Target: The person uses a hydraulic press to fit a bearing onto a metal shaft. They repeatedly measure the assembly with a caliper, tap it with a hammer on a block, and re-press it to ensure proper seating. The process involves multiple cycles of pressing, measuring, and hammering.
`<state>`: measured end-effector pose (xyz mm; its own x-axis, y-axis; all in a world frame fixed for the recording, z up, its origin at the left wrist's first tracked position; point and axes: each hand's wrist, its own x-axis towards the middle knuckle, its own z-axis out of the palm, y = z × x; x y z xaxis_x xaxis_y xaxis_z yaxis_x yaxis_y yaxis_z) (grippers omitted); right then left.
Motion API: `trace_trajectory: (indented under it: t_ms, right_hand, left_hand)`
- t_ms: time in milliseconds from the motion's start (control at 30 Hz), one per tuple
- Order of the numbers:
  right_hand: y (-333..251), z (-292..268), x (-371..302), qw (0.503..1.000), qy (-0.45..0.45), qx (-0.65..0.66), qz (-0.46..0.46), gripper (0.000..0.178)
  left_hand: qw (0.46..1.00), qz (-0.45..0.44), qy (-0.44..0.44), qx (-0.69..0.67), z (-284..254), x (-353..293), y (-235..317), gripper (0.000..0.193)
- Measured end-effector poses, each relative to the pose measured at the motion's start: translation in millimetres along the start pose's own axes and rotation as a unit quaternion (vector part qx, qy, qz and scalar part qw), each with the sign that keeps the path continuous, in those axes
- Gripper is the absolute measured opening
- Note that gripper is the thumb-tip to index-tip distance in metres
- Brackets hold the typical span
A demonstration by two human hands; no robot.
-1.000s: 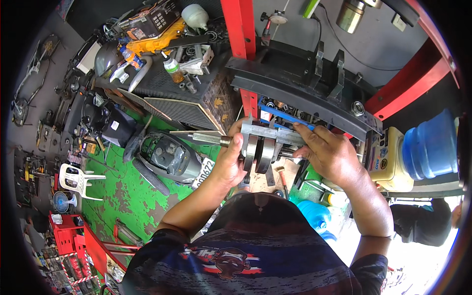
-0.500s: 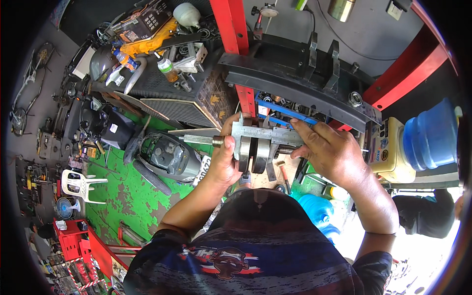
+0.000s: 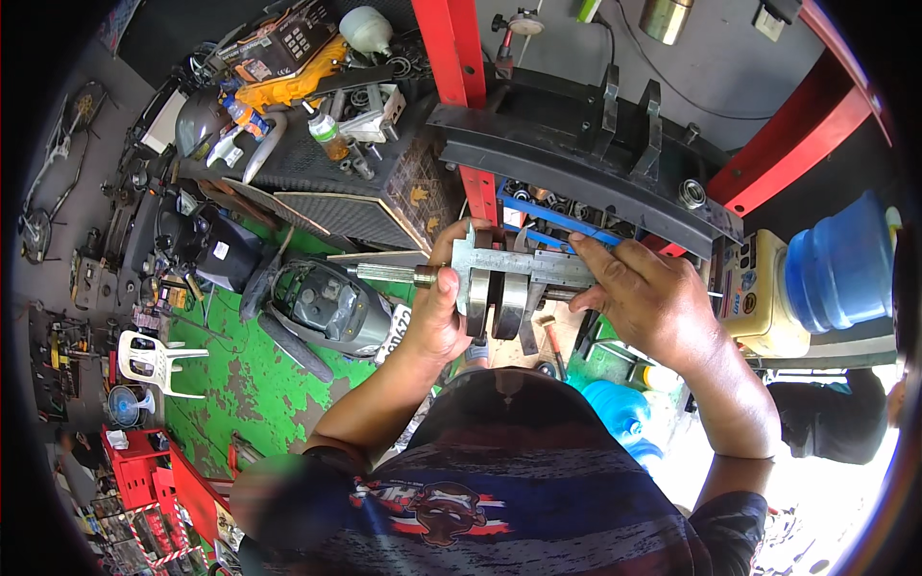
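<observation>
A steel crankshaft [image 3: 511, 307], two thick round discs side by side with a splined shaft [image 3: 394, 274] sticking out to the left, is held up in front of my chest. My left hand [image 3: 437, 322] is closed around its left side, the thumb also against the caliper's fixed jaw. A metal vernier caliper [image 3: 490, 257] lies across the discs, its jaws on either side of them. My right hand [image 3: 658, 298] grips the caliper's sliding end between thumb and fingers. Whether both jaws touch the discs cannot be made out.
A dark steel press beam [image 3: 576, 168] on red posts [image 3: 451, 48] stands just beyond my hands. Behind it sits a blue parts tray [image 3: 552, 221]. A yellowish jug [image 3: 759, 288] and blue water container [image 3: 840, 269] are at right. A scooter [image 3: 331, 298] stands left on the green floor.
A smeared dark shape with green and reddish edges has appeared at the lower left; I cannot tell what it is. My hands, crankshaft and caliper have hardly moved.
</observation>
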<state>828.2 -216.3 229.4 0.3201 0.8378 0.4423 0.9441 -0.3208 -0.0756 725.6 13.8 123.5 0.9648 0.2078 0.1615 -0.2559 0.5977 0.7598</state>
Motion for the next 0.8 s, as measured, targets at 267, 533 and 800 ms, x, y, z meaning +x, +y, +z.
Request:
trace_trajectory:
  t_ms: [267, 533, 800]
  right_hand:
    - [-0.9, 1.5, 0.9, 1.0, 0.011, 0.014, -0.003, 0.063]
    - [-1.6, 3.8, 3.0, 0.999, 0.029, 0.025, -0.006, 0.065]
    - [-1.1, 1.6, 2.1, 1.0, 0.001, 0.019, 0.005, 0.064]
  left_hand:
    - [1.0, 0.0, -0.005, -0.005, -0.4, -0.2, 0.7, 0.096]
    - [1.0, 0.0, 0.001, 0.0, -1.1, -1.2, 0.8, 0.095]
    - [1.0, 0.009, -0.005, 0.0, 0.5, 0.9, 1.4, 0.095]
